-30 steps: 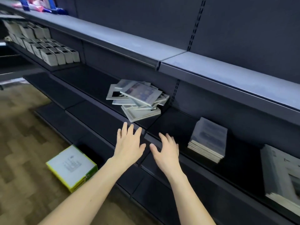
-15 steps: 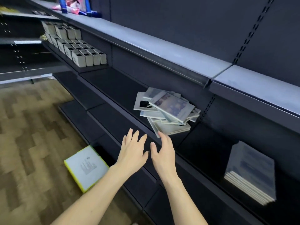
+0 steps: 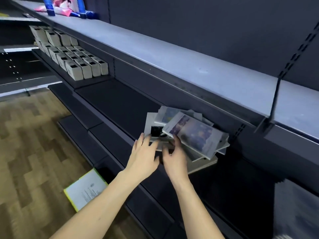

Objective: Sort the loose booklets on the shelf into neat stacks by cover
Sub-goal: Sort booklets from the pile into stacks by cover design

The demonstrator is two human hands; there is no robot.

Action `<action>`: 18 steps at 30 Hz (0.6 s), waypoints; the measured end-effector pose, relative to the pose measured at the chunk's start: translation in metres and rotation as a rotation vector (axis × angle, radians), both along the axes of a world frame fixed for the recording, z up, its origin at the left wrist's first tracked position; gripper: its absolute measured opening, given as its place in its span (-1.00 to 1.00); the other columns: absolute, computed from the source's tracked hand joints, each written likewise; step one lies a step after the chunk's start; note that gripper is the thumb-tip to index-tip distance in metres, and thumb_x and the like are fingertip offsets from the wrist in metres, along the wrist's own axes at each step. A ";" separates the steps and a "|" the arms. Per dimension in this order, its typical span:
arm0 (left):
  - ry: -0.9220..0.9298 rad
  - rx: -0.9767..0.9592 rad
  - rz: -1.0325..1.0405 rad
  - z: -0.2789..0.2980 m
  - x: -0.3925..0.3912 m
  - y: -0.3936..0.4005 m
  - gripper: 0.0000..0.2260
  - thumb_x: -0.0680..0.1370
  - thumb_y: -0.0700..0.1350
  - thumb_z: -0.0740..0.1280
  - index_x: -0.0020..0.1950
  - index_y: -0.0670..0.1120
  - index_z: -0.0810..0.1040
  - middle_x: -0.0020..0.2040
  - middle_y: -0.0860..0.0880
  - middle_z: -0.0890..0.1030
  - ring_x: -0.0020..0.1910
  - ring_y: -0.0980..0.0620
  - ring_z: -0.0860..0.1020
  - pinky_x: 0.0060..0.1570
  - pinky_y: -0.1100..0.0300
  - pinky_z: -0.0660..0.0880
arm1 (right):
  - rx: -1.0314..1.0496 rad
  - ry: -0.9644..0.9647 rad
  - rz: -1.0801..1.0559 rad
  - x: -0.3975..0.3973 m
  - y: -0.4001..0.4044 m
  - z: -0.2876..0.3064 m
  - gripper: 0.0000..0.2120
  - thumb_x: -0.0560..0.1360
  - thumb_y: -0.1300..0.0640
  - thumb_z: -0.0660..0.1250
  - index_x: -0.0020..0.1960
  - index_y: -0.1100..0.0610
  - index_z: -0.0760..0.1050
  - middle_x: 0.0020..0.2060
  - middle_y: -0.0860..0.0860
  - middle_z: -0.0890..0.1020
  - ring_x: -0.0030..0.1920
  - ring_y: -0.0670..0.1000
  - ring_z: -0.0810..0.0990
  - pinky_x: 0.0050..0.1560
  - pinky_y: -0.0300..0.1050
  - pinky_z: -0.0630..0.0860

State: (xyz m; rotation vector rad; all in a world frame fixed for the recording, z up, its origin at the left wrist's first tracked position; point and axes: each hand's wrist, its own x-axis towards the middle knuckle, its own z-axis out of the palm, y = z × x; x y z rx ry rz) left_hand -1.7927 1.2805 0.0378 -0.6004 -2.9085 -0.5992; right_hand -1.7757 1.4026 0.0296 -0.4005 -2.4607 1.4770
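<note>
Now, nearest the camera, both forearms reach up and forward toward the middle shelf (image 3: 120, 104). Left hand (image 3: 142, 156) has fingers extended and loosely spread, tips resting on the near edge of the loose booklets (image 3: 186, 133); it grips nothing visible. Right hand (image 3: 176, 156) sits just beside it, its fingers (image 3: 176, 139) reaching up under the near corner of the top booklet (image 3: 196, 133); motion blur there, so I cannot tell whether a pinch has closed.

Key relation: the pile lies directly ahead of and slightly right of both hands, touching the fingertips. The top booklet's long axis runs diagonally, near-left to far-right, tilted up off the pile. Right hand is the nearer one to it; left is nearer the white-covered booklet (image 3: 151, 128) with a dark square panel.

Appearance: thin, pale-edged booklets, fanned and skewed, at least two cover designs, a bluish-purple picture and a white one. Probably the first sorting lift is about to begin.

Farther back-left, rows of small white boxes (image 3: 81, 66).
</note>
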 end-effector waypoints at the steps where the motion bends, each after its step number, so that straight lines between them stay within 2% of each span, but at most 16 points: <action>1: -0.003 0.008 -0.010 -0.001 -0.008 0.001 -0.49 0.55 -0.08 0.30 0.49 0.02 0.30 0.51 -0.04 0.22 0.56 -0.17 0.03 0.51 -0.02 0.05 | -0.028 -0.021 -0.010 -0.005 0.000 0.000 -0.43 0.59 0.19 0.25 0.56 0.05 0.20 0.32 0.06 0.55 0.29 0.02 0.54 0.11 -0.29 0.40; 5: -0.018 0.065 -0.053 -0.007 -0.045 0.003 -0.51 0.54 -0.07 0.28 0.48 0.04 0.34 0.48 -0.05 0.28 0.53 -0.17 0.12 0.52 -0.07 0.10 | -0.108 -0.033 -0.097 -0.031 0.000 -0.010 -0.41 0.60 0.20 0.26 0.57 0.00 0.15 0.10 0.07 0.62 -0.08 -0.05 0.62 -0.17 -0.35 0.50; 8: -0.064 0.118 -0.075 -0.009 -0.067 0.004 -0.47 0.55 -0.12 0.24 0.53 0.06 0.26 0.53 -0.10 0.23 0.54 -0.20 0.13 0.49 -0.11 0.17 | -0.254 -0.026 -0.179 -0.043 -0.002 -0.015 -0.42 0.62 0.15 0.23 0.55 -0.20 0.14 0.20 0.01 0.61 0.00 -0.02 0.66 -0.08 -0.08 0.65; 10: -0.099 0.146 -0.093 -0.009 -0.082 0.004 -0.46 0.57 -0.14 0.20 0.55 0.07 0.22 0.57 -0.14 0.15 0.55 -0.20 0.09 0.49 -0.11 0.18 | -0.485 -0.007 -0.261 -0.047 -0.008 -0.012 -0.46 0.62 0.12 0.24 0.48 -0.32 0.23 0.15 -0.06 0.63 -0.01 0.02 0.69 -0.21 -0.05 0.66; 12: -0.101 0.156 -0.110 -0.008 -0.096 0.002 -0.52 0.62 -0.09 0.17 0.55 0.08 0.22 0.58 -0.14 0.12 0.56 -0.18 0.08 0.47 -0.11 0.20 | -0.592 0.054 -0.348 -0.049 -0.015 -0.009 -0.51 0.62 0.14 0.26 0.43 -0.32 0.32 0.12 -0.09 0.64 -0.05 0.02 0.71 -0.27 -0.05 0.63; 15: -0.119 0.125 -0.176 -0.007 -0.120 -0.002 -0.57 0.67 0.02 0.10 0.56 0.10 0.21 0.60 -0.11 0.09 0.57 -0.16 0.04 0.49 -0.09 0.19 | -0.737 0.148 -0.514 -0.056 -0.028 -0.007 -0.64 0.62 0.16 0.30 0.31 -0.21 0.47 0.04 -0.06 0.70 -0.13 0.00 0.72 -0.22 -0.03 0.60; 18: -0.132 0.025 -0.257 -0.007 -0.144 -0.006 -0.53 0.67 0.05 0.09 0.59 0.13 0.10 0.61 -0.07 0.02 0.58 -0.13 -0.02 0.50 -0.04 0.17 | -0.727 0.167 -0.641 -0.055 -0.035 0.002 -0.81 0.59 0.08 0.35 0.16 -0.15 0.54 -0.12 -0.07 0.72 -0.30 0.00 0.70 -0.27 -0.05 0.55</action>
